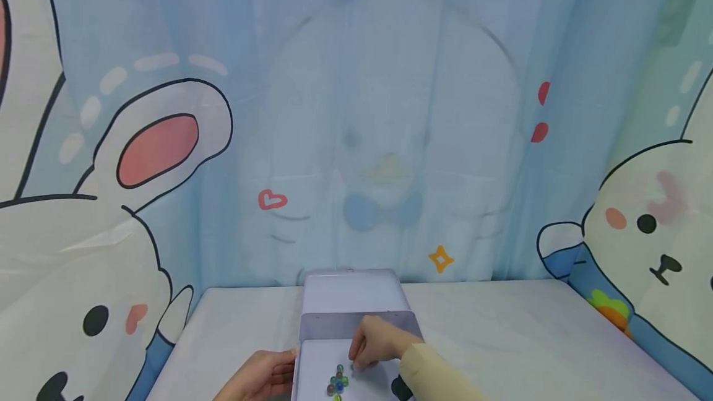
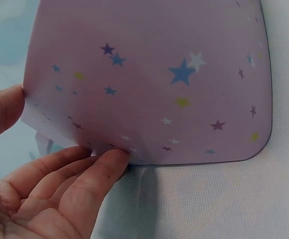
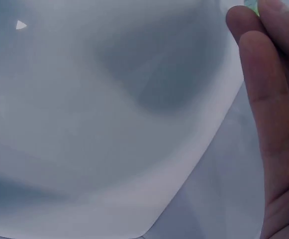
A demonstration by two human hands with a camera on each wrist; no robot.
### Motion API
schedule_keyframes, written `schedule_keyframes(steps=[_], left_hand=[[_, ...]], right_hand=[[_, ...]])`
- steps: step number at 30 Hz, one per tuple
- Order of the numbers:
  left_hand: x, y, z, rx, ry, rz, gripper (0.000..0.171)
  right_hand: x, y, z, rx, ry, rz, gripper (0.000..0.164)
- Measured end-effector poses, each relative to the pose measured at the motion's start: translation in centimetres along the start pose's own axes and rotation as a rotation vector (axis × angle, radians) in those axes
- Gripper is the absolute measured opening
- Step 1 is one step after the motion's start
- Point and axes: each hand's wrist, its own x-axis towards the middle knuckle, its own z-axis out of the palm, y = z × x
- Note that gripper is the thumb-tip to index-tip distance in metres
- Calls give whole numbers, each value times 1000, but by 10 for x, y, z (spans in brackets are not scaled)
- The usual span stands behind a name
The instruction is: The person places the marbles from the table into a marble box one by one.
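A lilac box (image 1: 328, 327) with an open lid stands on the white table, and a white surface fills its front part. On that surface several small glass marbles (image 1: 338, 382), green, blue, brown and yellow, lie in a cluster. My left hand (image 1: 266, 375) holds the box's left side; in the left wrist view the thumb is at one edge and the fingertips (image 2: 117, 155) are at the lower edge of the star-printed wall. Above the white surface, just right of the cluster, my right hand (image 1: 379, 342) pinches a greenish marble (image 3: 252, 5) between thumb and finger.
The raised lid (image 1: 353, 293) leans back at the far end of the box. White table (image 1: 501, 333) extends to either side. Behind it hangs a blue curtain (image 1: 390, 110) with cartoon rabbits. A dark strap (image 1: 400, 387) sits near the right wrist.
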Motion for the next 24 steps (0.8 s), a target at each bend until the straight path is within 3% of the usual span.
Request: schedule_keyframes(steps=[24], left_hand=[[-1, 0, -1, 2, -3, 6, 54]], right_hand=[[4, 3, 3, 3, 1, -18, 14]])
